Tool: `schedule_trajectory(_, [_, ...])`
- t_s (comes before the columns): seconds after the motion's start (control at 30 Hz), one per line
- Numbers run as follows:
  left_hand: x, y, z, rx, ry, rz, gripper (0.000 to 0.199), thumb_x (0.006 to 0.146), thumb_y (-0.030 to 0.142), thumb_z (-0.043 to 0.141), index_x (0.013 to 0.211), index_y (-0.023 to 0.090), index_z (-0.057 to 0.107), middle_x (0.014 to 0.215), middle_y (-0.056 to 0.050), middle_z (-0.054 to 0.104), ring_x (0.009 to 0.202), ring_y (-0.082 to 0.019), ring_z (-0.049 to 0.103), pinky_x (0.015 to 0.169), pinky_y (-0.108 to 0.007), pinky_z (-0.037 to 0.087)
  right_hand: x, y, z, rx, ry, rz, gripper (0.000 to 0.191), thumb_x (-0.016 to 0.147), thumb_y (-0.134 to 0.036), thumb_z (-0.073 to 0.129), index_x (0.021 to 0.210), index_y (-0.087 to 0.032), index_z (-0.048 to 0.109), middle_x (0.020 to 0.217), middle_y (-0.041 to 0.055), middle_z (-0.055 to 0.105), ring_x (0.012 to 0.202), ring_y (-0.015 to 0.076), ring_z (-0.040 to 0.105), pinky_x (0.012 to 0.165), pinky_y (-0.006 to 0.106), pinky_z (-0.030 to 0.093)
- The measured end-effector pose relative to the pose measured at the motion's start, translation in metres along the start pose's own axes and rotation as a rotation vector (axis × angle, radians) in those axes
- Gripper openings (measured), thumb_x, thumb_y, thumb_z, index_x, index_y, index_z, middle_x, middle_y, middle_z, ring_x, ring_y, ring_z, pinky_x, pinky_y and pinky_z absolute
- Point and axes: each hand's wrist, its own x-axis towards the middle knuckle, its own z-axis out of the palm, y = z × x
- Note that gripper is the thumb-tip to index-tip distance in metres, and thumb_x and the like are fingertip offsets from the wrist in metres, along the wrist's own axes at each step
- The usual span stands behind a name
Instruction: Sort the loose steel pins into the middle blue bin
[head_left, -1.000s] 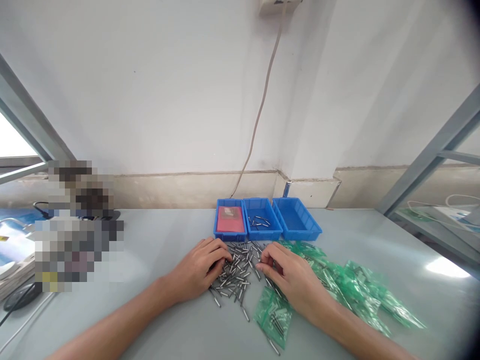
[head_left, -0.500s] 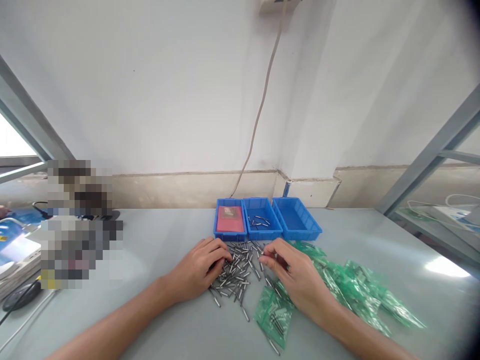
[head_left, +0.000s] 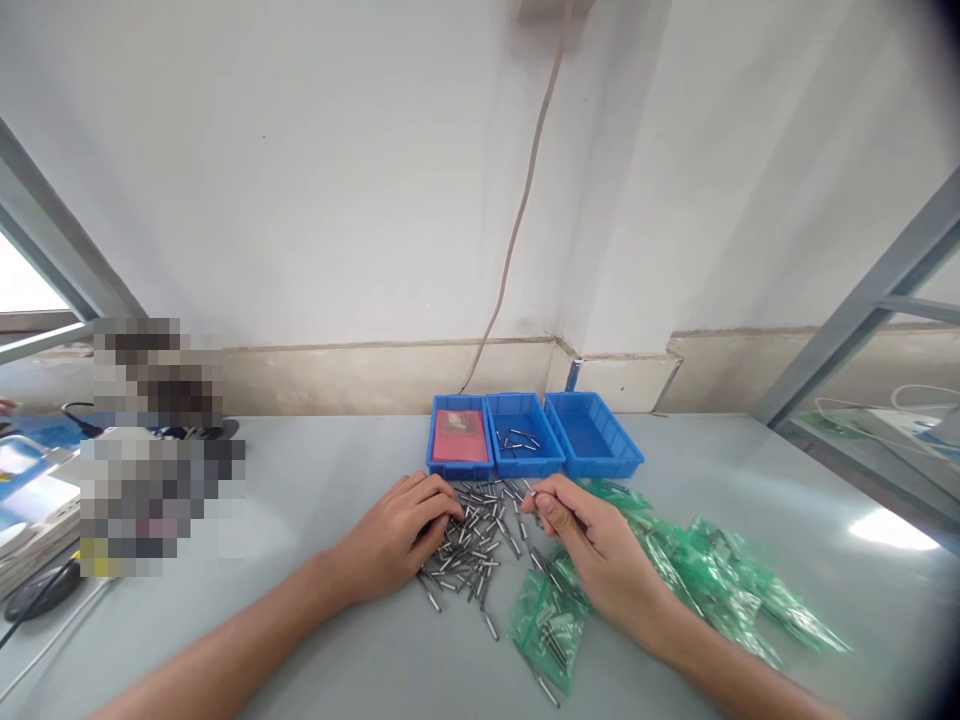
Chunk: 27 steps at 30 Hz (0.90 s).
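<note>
While the left hand [head_left: 401, 535] rests flat, fingers curled, on the near-left edge of the metal pin pile [head_left: 480, 535], the right hand [head_left: 592, 545] pinches one pin [head_left: 529, 491] at thumb and forefinger, just above the pile's far-right edge. Green bags [head_left: 697, 580] lie right. Three blue trays [head_left: 534, 437] stand beyond on the grey table [head_left: 315, 520]; middle tray [head_left: 523, 448] holds pins.

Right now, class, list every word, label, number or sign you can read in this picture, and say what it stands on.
None can be read.
The pink card in the left blue tray: any print is too small and blurred to read.
The books at the far left: covers too blurred to read.
The green bags, the metal pins and the wall: no text shows.
</note>
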Motion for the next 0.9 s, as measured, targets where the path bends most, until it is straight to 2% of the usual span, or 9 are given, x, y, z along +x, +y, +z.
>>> schedule_trajectory(0.33, [-0.0002, -0.0003, -0.0005, 0.002, -0.001, -0.001, 0.026, 0.110, 0.012, 0.047, 0.121, 0.023, 0.067, 0.124, -0.008, 0.069, 0.114, -0.023, 0.063, 0.102, -0.039, 0.052, 0.0011, 0.0015, 0.0013, -0.005, 0.070, -0.103, 0.026, 0.115, -0.036, 0.045, 0.116, -0.028, 0.069, 0.096, 0.0027, 0.068, 0.085, 0.0208, 0.064, 0.079, 0.032, 0.052])
schedule_trajectory(0.9, [-0.0005, -0.0006, 0.0010, 0.008, 0.008, 0.004, 0.025, 0.110, 0.013, 0.046, 0.121, 0.022, 0.067, 0.123, -0.008, 0.069, 0.114, -0.024, 0.063, 0.101, -0.040, 0.052, 0.0007, 0.0001, 0.0012, -0.027, 0.054, -0.115, 0.023, 0.115, -0.035, 0.048, 0.110, -0.028, 0.069, 0.094, 0.0006, 0.067, 0.080, 0.0187, 0.061, 0.073, 0.030, 0.049])
